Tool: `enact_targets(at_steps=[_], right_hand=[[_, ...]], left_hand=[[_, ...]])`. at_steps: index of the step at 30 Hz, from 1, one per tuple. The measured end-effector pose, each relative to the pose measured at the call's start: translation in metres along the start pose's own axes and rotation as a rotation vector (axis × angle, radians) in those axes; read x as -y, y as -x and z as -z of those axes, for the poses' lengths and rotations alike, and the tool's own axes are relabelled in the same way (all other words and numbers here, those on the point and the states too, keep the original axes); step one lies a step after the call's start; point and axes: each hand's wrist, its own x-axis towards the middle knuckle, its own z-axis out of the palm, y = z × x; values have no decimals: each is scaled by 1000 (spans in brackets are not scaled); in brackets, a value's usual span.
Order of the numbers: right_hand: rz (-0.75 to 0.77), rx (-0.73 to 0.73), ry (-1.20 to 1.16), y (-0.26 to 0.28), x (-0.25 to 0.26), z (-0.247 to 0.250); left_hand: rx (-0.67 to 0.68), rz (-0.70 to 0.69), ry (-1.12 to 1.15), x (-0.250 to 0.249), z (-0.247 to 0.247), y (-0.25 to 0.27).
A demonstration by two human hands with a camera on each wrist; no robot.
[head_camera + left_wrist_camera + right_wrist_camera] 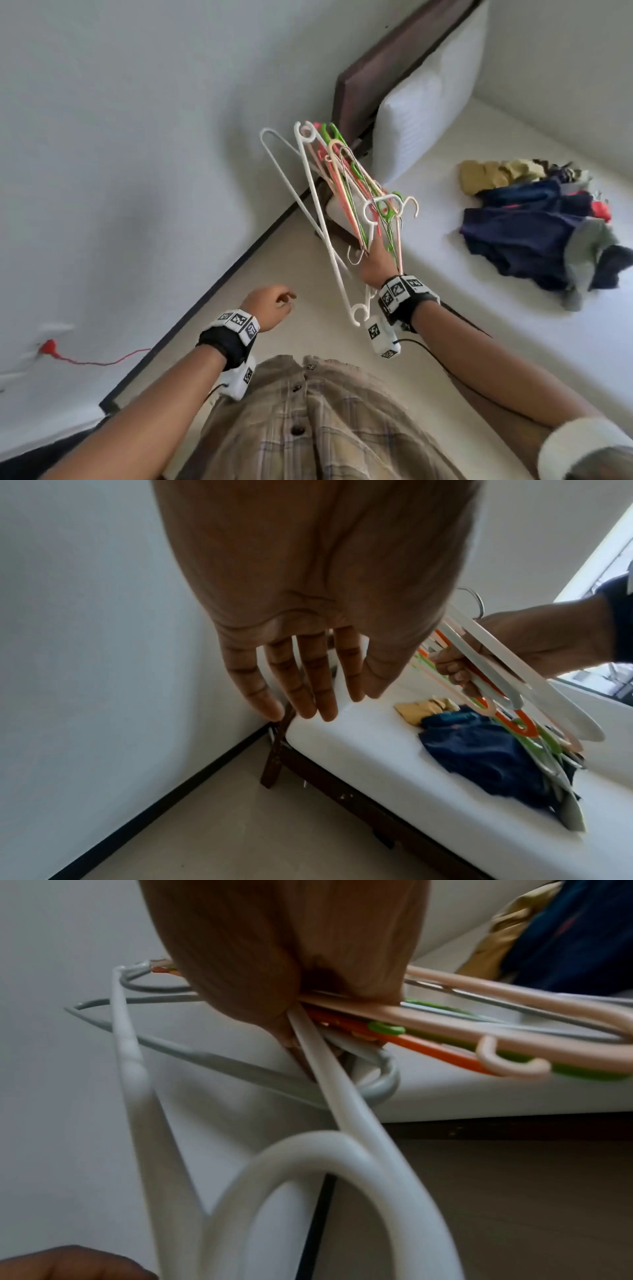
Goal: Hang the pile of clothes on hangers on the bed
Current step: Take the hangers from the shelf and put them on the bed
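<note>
Head view shows no garment hung yet: the clothes lie heaped on the bed. Beside the bed, the right hand grips bunched hangers; the left hand hangs empty, fingers loosely spread.

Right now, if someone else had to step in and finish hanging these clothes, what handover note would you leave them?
Right hand: grips a mixed bundle of hangers, white, pink, green, orange and wire, held in the air beside the bed.
Left hand: holds nothing, fingers straight.
Pile of clothes: heaped on the mattress near the pillow, untouched.
Done: hangers picked up.
Left: set the bundle down, separate one hanger, then hang every garment; none is on a hanger yet.
</note>
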Motion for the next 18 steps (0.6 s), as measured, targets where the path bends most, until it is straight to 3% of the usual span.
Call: enact_targets(at_steps=[4, 10, 18], right_hand=[[-201, -98, -69, -11, -42, 25], [-439, -199, -92, -19, -104, 56], [-674, -344, -146, 20, -216, 123]], left_hand=[[103, -32, -62, -35, -4, -61], [216, -197, -188, -83, -17, -146], [382, -368, -433, -187, -60, -217]])
